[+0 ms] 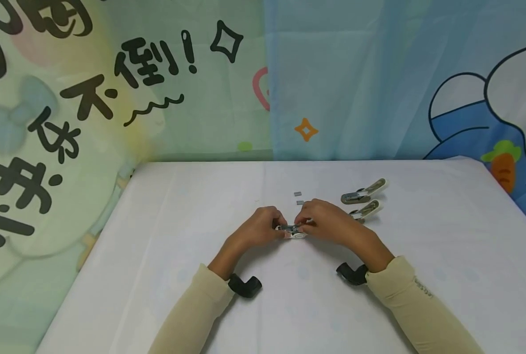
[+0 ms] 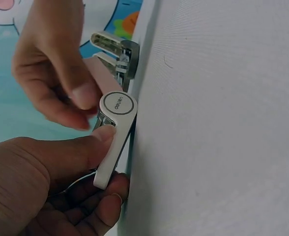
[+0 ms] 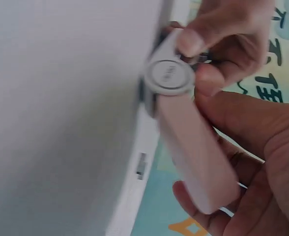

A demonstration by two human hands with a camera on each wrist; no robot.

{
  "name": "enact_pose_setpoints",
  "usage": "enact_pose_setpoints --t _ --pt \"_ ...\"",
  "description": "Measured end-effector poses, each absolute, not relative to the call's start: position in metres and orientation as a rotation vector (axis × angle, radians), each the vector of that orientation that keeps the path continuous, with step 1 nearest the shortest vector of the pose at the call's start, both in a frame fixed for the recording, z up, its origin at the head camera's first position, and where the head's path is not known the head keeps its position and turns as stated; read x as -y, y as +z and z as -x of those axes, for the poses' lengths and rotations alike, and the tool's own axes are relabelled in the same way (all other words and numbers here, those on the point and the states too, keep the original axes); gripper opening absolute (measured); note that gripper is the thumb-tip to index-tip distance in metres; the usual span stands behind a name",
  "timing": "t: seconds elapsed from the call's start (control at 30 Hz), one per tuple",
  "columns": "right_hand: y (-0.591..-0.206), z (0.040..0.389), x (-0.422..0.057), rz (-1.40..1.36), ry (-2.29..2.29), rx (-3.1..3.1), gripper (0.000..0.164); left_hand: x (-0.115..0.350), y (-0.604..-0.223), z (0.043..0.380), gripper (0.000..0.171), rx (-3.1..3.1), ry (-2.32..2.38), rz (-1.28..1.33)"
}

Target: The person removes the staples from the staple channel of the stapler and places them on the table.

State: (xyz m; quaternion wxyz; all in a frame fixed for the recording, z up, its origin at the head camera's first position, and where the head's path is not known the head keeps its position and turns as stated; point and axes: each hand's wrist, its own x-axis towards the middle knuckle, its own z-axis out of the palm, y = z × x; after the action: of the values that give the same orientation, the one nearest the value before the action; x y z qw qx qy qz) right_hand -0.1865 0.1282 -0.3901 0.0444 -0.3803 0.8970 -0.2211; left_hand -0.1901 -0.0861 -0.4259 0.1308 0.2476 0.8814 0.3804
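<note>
A small white stapler (image 1: 292, 231) with a round grey-ringed hinge cap lies low over the white table (image 1: 187, 211), held between both hands. My left hand (image 1: 275, 227) grips one end with thumb and curled fingers. In the left wrist view the left thumb presses the stapler (image 2: 116, 132) along its side. My right hand (image 1: 306, 224) pinches the other end. The right wrist view shows the stapler (image 3: 184, 132) lying across the right fingers (image 3: 262, 167), with the left hand's fingertips (image 3: 203, 39) at the round cap.
Two more white staplers (image 1: 363, 192) (image 1: 367, 209) lie just right of my hands. Two small grey staple strips (image 1: 297, 193) (image 1: 300, 202) rest behind the hands. Printed cloth hangs at the back and left side.
</note>
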Motion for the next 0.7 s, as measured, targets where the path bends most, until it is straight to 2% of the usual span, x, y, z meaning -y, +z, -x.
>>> enact_pose_setpoints --t 0.7 --pt "-0.3963 0.1864 -0.1256 1.216 -0.659 -2.763 0.008 0.0855 -0.4272 0.1906 0.013 -2.569 1.103 -0.700"
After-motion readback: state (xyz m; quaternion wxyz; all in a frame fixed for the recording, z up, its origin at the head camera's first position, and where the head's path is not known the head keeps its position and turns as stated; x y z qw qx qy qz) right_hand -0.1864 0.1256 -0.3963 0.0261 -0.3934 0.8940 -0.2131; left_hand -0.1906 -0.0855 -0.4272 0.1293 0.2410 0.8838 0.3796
